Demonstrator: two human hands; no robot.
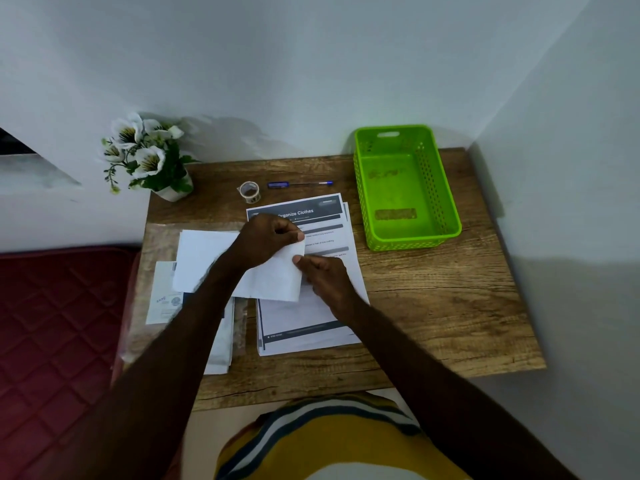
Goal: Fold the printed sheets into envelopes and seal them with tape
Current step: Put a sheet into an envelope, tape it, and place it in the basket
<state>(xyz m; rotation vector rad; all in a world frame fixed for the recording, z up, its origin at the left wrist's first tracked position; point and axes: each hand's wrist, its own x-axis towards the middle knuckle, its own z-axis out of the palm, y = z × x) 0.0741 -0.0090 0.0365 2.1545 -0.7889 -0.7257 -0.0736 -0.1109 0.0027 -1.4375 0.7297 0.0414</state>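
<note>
Lap: a yellow garment with dark and white stripes [332, 441] lies nearest the camera, below the table edge.
Left hand [266, 242]: fingers curled, pinching the top right corner of a white folded sheet [273, 280].
Right hand [323, 277]: thumb and fingers pinch the sheet's right edge, just below the left hand.
Folded sheet: held just above the stack of printed sheets [304, 323], which is headed "Organize Clothes".
Envelopes [164, 296]: white pieces lie to the left, partly under the left forearm.
Tape roll [249, 191]: on the wooden table [433, 306], beyond the stack.
Pen [299, 184]: blue, just right of the tape.
Basket [405, 188]: green, at the table's far right.
Flowers [145, 154]: white, in a pot at the far left corner.
</note>
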